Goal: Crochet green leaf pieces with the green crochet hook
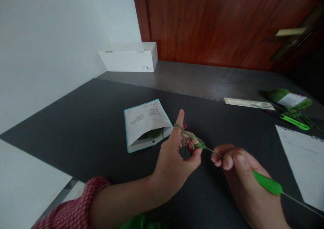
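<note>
My left hand (174, 154) pinches a small piece of green crochet (201, 144) between thumb and fingers. Its index finger points up with green yarn (186, 131) looped over it. A pink stitch marker (184, 126) shows beside that finger. My right hand (243, 175) is closed around a crochet hook (268, 183) with a green grip; its thin metal shaft reaches the crochet piece, where the tip is hidden. Left of my hands lies a white pouch (146, 116) with a teal border, its mouth open on green yarn (153, 133).
At the right are a labelled green yarn ball (278, 94), a bright green-handled tool (295, 121), a long narrow pale package (249, 104) and a paper sheet (301, 164). A white box (129, 60) stands behind, against the wall by a wooden door (215, 23).
</note>
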Demonstrator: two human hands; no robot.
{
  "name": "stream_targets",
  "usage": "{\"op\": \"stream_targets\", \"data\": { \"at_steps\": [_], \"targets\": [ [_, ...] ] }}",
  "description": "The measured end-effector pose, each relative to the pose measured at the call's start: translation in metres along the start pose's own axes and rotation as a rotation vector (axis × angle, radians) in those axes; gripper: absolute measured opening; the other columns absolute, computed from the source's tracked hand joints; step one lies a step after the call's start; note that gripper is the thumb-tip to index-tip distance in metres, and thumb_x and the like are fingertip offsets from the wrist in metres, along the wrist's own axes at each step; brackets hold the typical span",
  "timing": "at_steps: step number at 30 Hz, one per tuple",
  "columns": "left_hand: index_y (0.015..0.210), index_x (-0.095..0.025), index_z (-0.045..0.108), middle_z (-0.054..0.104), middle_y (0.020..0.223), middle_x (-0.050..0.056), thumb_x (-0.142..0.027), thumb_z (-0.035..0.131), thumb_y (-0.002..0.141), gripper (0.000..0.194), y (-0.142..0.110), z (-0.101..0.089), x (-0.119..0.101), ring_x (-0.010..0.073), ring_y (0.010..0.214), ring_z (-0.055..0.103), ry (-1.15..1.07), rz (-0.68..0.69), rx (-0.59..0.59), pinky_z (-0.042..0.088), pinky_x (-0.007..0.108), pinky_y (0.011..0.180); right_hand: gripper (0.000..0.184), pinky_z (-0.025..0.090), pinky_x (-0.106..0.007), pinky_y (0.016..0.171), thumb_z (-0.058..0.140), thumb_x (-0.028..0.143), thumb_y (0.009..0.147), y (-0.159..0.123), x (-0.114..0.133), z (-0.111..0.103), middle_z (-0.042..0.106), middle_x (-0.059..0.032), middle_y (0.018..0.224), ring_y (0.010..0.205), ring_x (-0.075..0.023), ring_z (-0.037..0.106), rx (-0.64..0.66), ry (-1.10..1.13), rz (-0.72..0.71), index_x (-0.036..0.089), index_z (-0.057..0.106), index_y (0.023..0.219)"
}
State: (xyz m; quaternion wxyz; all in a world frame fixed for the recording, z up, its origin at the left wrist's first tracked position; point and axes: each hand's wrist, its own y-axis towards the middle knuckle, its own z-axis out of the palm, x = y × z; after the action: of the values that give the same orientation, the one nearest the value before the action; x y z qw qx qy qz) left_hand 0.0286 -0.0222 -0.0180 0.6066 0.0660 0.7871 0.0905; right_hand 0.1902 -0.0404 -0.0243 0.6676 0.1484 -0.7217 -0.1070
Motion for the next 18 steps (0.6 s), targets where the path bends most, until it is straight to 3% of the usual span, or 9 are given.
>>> {"op": "stream_targets", "data": {
  "at_steps": [4,6,7,10,14,16,18],
  "targets": [
    [0.153,-0.026,0.017,0.066,0.087,-0.001,-0.008,0.063,0.075,0.092,-0.001,0.001,0.002,0.0121,0.075,0.063,-0.014,0.003,0.026,0.054,0.027,0.076,0.018,0.051,-0.029,0.064,0.052,0.023,0.095,-0.002,0.008,-0.004,0.068,-0.0064,0.086,0.078,-0.0197,0.065,0.199,-0.577,-0.421,0.022,0.062,0.08],
    [0.153,-0.026,0.017,0.065,0.088,-0.001,-0.007,0.062,0.076,0.091,-0.001,0.002,0.003,0.0123,0.078,0.063,-0.007,0.044,0.028,0.054,0.027,0.078,0.014,0.051,-0.031,0.067,0.054,0.019,0.093,-0.005,0.01,-0.004,0.068,-0.0074,0.085,0.077,-0.0208,0.064,0.207,-0.705,-0.581,0.021,0.064,0.083],
    [0.153,-0.026,0.017,0.065,0.089,-0.001,-0.007,0.061,0.077,0.09,-0.002,0.002,0.003,0.0124,0.079,0.063,0.003,0.068,0.025,0.054,0.028,0.079,0.013,0.051,-0.032,0.068,0.055,0.018,0.093,-0.006,0.01,-0.004,0.068,-0.0074,0.086,0.077,-0.0209,0.063,0.199,-0.715,-0.596,0.021,0.064,0.084],
    [0.152,-0.028,0.018,0.064,0.092,-0.001,-0.006,0.06,0.076,0.09,-0.003,0.002,0.003,0.0121,0.08,0.062,0.031,0.123,0.015,0.054,0.029,0.081,0.018,0.05,-0.03,0.067,0.05,0.022,0.095,-0.01,0.007,-0.003,0.065,-0.0062,0.088,0.079,-0.0196,0.063,0.166,-0.553,-0.395,0.022,0.061,0.081],
    [0.152,-0.028,0.018,0.063,0.094,-0.001,-0.004,0.061,0.075,0.091,-0.003,0.002,0.003,0.011,0.081,0.063,0.014,0.143,0.009,0.053,0.027,0.081,0.03,0.05,-0.028,0.065,0.042,0.032,0.099,-0.006,-0.001,0.004,0.06,-0.0033,0.08,0.076,-0.0177,0.062,-0.012,-0.061,-0.036,0.023,0.055,0.074],
    [0.151,-0.027,0.019,0.063,0.093,-0.001,-0.004,0.061,0.075,0.09,-0.002,0.003,0.003,0.0108,0.079,0.063,-0.006,0.121,0.005,0.053,0.026,0.079,0.03,0.052,-0.03,0.064,0.041,0.034,0.099,-0.002,-0.003,0.006,0.056,-0.0019,0.073,0.071,-0.0177,0.06,-0.048,0.132,0.035,0.022,0.053,0.073],
    [0.151,-0.026,0.02,0.062,0.093,-0.001,-0.005,0.062,0.075,0.089,-0.002,0.003,0.003,0.0109,0.078,0.063,-0.028,0.088,0.009,0.053,0.026,0.077,0.031,0.052,-0.03,0.064,0.041,0.033,0.099,0.002,-0.002,0.005,0.056,-0.0017,0.072,0.071,-0.0179,0.061,-0.028,0.107,0.025,0.022,0.053,0.073]
  ]
}}
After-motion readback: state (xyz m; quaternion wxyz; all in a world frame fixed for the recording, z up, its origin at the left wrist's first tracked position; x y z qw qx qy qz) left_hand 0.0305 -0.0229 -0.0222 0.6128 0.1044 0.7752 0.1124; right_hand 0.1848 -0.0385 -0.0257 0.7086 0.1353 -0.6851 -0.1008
